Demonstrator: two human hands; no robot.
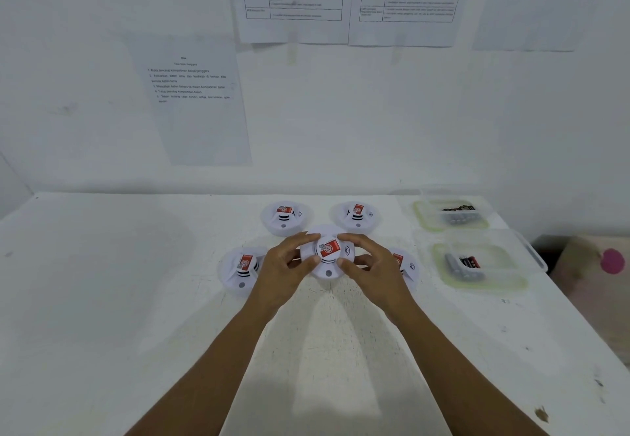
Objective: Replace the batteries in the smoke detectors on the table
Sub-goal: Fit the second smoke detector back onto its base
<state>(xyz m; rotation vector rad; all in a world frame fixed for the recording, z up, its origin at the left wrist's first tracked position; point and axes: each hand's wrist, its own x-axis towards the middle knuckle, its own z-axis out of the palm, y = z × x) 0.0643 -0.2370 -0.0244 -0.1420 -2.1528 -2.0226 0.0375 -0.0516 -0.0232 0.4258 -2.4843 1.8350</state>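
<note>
Left hand (pixel 284 267) and right hand (pixel 373 267) grip the centre smoke detector (pixel 328 258) of five, near two tubs (pixel 494 284).

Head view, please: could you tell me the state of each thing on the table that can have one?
Centre smoke detector: face up, closed, gripped by both hands.
Left hand: grips its left edge.
Right hand: grips its right edge.
Back-left detector, back-right detector, front-left detector, front-right detector: face up, closed, lying on the table.
Far container, near container: holding batteries.
</note>
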